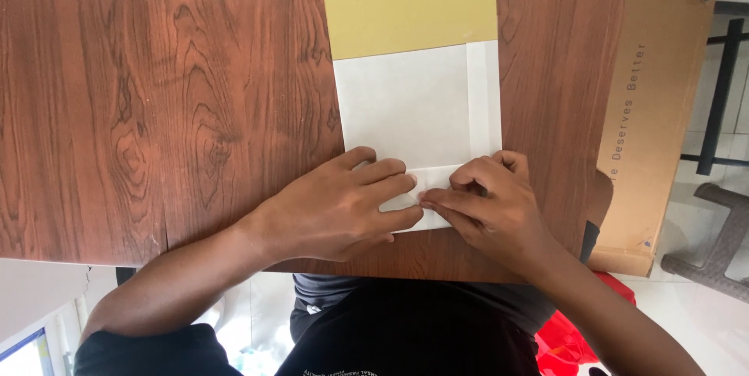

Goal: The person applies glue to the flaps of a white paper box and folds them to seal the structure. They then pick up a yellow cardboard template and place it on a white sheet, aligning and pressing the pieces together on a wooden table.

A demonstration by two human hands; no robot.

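Wood-grain table (156, 111); cardboard box (655, 126) beside; pale tiled floor (702, 313).

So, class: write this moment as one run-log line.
left hand: flat on white sheet | right hand: pinching sheet's near folded edge | yellow sheet: beyond | surface: wooden table
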